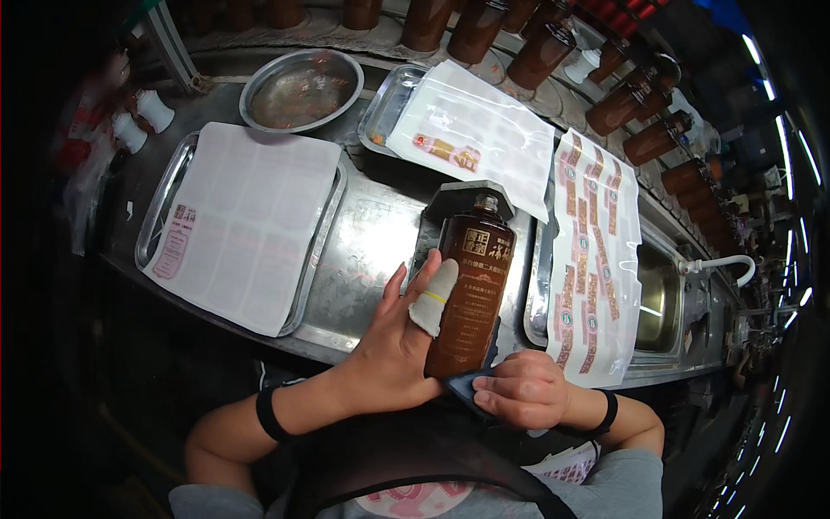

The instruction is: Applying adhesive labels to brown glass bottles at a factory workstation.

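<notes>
My left hand (393,346) is closed round the side of a brown bottle (471,294) with gold printing and an open-looking neck. White finger cots with a yellow band cover part of its fingers. The bottle leans slightly, its neck pointing away from me, in front of a grey metal block (445,203). Close to the bottle's lower right corner, my right hand (523,389) is closed on a dark blue flat scraper-like piece (467,385). That piece touches or nearly touches the bottle's base; its exact contact is hidden.
Trays on the steel bench carry a left decal sheet (251,225), a middle sheet (484,130) and a right sheet (592,259) with pink and gold strips. Behind stand a metal bowl (303,91) and several brown bottles (540,56). A sink (661,298) with a white faucet (731,264) is at right.
</notes>
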`<state>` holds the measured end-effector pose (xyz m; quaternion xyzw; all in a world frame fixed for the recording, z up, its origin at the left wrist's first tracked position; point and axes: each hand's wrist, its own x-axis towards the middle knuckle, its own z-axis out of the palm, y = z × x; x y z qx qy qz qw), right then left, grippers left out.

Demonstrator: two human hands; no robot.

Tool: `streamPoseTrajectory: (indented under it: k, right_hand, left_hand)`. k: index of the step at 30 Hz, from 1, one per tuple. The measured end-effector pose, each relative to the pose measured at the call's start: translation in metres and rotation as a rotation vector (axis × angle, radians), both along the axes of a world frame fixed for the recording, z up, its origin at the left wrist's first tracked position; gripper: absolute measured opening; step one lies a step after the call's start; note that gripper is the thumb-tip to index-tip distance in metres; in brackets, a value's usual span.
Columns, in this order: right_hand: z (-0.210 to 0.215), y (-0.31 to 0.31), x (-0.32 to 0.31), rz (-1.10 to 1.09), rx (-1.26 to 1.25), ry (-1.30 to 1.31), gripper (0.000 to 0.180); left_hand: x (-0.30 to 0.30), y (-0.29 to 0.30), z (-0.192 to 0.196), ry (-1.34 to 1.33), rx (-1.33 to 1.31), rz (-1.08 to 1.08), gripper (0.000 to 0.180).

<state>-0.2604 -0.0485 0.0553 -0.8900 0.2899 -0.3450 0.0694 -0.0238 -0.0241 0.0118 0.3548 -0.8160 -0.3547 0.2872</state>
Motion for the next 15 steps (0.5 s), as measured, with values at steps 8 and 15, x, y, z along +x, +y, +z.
streamPoseTrajectory:
  k: [8,15]
  right_hand:
    - [-0.010,-0.003,-0.005,-0.076,-0.112,0.045,0.024]
    - [0.005,-0.002,0.013,-0.245,0.128,-0.236,0.029]
  left_hand:
    - [0.008,-0.007,-0.007,0.081,-0.024,-0.004,0.119]
    - [0.014,-0.012,-0.007,0.117,-0.014,-0.012,0.119]
